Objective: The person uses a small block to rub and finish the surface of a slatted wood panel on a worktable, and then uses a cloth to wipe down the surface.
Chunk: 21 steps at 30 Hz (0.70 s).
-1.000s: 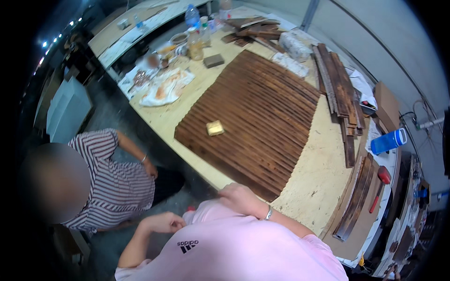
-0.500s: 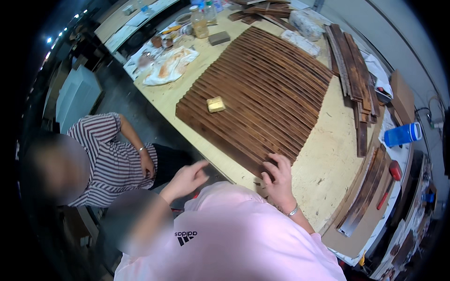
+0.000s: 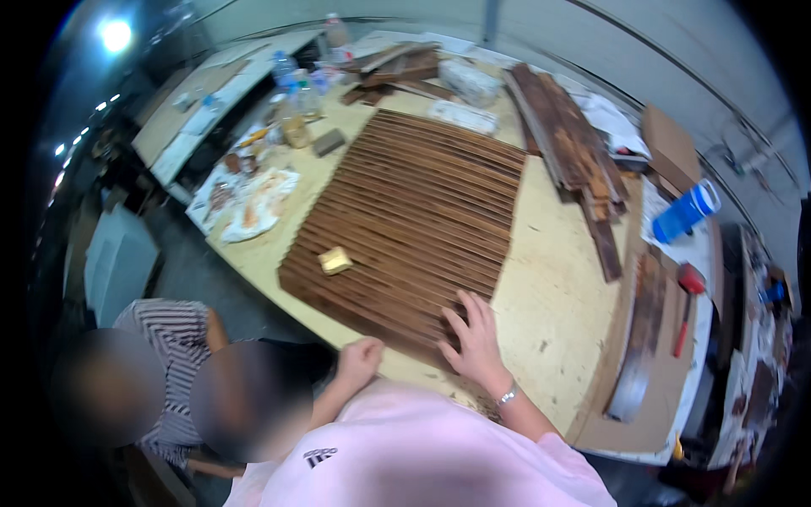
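Right hand [image 3: 475, 342] is open, fingers spread, not gripping anything, with the fingertips down on the near right corner of the dark brown slatted panel [image 3: 414, 203]. Left hand [image 3: 360, 360] is curled into a loose fist by the near table edge; can't see anything in it, but the inside is hidden. There's a silvery bracelet [image 3: 507, 395] on the right wrist.

The panel lies flat on the pale table [image 3: 549, 296], slats running side to side at a slant, with a small yellow block [image 3: 335, 261] on top near its left corner. Off to the left there's a co-worker in a striped shirt [image 3: 173, 351], partly blurred.

Over on the right: a brown board [image 3: 638, 338] on cardboard, then a red-headed mallet [image 3: 690, 279] and a blue bottle [image 3: 686, 211]. Further up on the left, a stained white cloth [image 3: 262, 203], then a grey block [image 3: 329, 142] just beside the panel. Back right is a stack of dark planks [image 3: 562, 131], and wood offcuts [image 3: 401, 66] sit at the far end.
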Each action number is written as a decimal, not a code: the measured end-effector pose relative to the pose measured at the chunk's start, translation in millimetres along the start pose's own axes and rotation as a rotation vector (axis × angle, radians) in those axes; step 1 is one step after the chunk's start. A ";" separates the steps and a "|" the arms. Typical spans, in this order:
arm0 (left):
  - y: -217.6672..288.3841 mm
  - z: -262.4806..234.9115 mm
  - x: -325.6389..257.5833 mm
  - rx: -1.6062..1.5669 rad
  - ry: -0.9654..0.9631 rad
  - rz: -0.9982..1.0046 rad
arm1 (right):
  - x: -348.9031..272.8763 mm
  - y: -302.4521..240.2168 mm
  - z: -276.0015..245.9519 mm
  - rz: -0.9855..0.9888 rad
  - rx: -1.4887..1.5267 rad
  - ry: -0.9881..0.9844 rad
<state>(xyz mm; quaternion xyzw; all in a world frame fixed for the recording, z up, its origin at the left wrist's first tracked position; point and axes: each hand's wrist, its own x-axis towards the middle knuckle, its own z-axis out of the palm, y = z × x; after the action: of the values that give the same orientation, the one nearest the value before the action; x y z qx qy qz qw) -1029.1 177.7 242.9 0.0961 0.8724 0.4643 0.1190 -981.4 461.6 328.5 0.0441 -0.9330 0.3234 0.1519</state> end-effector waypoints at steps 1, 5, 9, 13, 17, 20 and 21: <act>3.8 1.6 -1.5 0.094 -0.017 0.027 | -1.8 -4.4 -2.5 0.003 -0.083 -0.082; 33.1 -4.2 8.8 0.382 -0.127 0.108 | -10.7 -9.0 13.0 0.089 -0.158 -0.292; 0.5 -1.5 6.9 0.443 -0.093 0.281 | -11.4 -15.7 29.5 0.129 -0.141 -0.324; 1.7 5.2 2.3 0.438 -0.141 0.286 | -17.2 -11.4 35.2 0.126 -0.203 -0.299; -3.0 14.6 1.9 0.451 -0.061 0.367 | -21.5 1.8 47.7 0.060 -0.238 -0.192; -6.9 17.7 3.0 0.426 0.000 0.446 | -22.6 9.8 54.9 0.031 -0.251 -0.146; -8.0 19.0 3.2 0.410 0.018 0.471 | -23.5 12.0 56.6 0.027 -0.253 -0.137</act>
<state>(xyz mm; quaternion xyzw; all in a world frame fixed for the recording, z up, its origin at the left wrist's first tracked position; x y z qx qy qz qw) -1026.9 189.2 225.6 0.3135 0.9025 0.2945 -0.0215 -975.6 435.7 271.9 0.0338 -0.9750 0.2015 0.0877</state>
